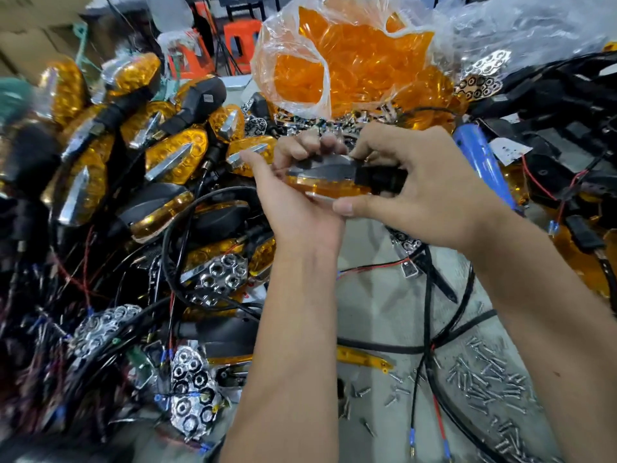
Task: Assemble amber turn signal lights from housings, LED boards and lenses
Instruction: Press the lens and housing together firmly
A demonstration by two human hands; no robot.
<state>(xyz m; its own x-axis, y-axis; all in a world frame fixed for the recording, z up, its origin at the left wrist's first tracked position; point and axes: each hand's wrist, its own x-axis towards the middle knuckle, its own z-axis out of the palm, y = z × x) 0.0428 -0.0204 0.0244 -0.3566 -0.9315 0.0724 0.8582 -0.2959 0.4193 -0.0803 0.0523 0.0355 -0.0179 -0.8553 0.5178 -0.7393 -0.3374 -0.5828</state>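
Both hands hold one turn signal light (329,178) above the middle of the table. It has a black housing, a chrome strip and an amber lens along its lower edge. My left hand (293,192) cradles its left end, fingers curled round the far side. My right hand (410,185) grips the black stem end, with the thumb pressed under the amber lens. A clear bag of amber lenses (347,58) stands behind the hands. Finished amber lights (173,155) lie piled at the left.
Chrome reflector boards (220,279) with wires lie at the lower left. Loose screws (484,379) are scattered at the lower right. A blue screwdriver (484,162) lies to the right, beside black housings (551,105). Black cables (430,329) cross the grey tabletop.
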